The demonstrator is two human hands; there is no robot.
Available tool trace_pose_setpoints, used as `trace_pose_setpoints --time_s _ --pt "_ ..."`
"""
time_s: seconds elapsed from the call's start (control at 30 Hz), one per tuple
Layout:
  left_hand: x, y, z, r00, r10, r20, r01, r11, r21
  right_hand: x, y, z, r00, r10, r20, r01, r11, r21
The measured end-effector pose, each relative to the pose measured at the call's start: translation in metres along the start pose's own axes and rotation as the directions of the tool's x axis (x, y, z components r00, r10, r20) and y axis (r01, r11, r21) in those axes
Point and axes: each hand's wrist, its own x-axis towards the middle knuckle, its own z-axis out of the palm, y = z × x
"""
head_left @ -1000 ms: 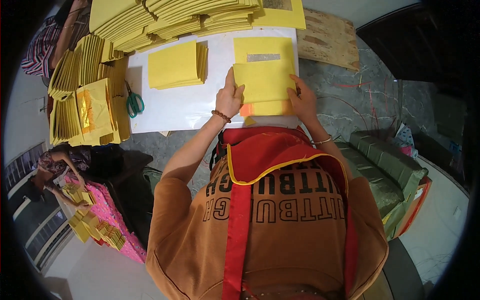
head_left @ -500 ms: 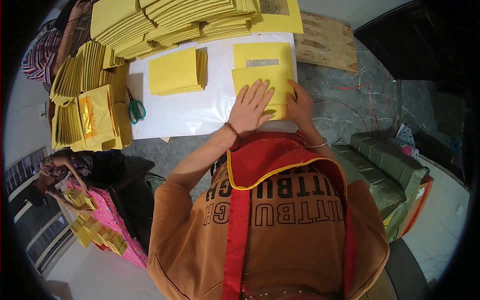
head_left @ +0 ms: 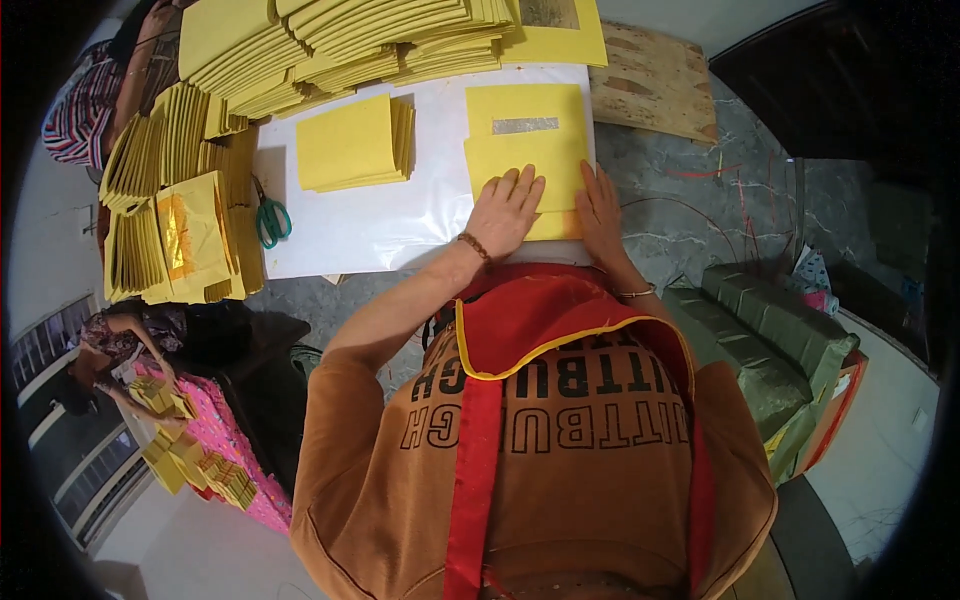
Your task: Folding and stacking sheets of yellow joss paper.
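Paper (head_left: 522, 152), yellow, on a white table (head_left: 425, 215)
My left hand (head_left: 506, 212) lies on it, fingers slightly spread; my right hand (head_left: 601, 222), fingers straight, touches its right edge

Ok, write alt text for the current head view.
A person's bare left hand lies flat on folded yellow paper, the bare right hand at its right edge, on a white tabletop. To the left lie a small yellow paper stack and green-handled scissors; larger yellow paper piles line the far side.
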Motion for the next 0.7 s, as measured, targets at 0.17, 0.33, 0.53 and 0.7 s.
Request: trace_pose_setpoints --time_s 0.17,0.33,0.53,0.7 --pt "0.020 0.015 0.003 0.998 0.048 -0.028 -0.039 0.966 0.257 0.000 0.009 -0.001 0.995 -0.097 -0.026 0.099 0.993 0.067" --pt "0.032 -0.021 -0.018 1.000 0.021 0.018 -0.019 0.991 -0.130 -0.005 0.001 -0.006 0.992 -0.098 -0.080 0.110 0.979 0.169" --pt "-0.005 -0.085 -0.130 0.884 0.057 -0.465 -0.018 0.996 0.089 -0.010 -0.010 -0.015 0.993 0.005 -0.114 0.034 0.942 0.334" --pt "-0.066 -0.160 -0.114 0.914 -0.170 -0.367 0.304 0.887 0.348 -0.012 -0.011 -0.014 0.991 0.041 -0.127 0.002 0.946 0.324"
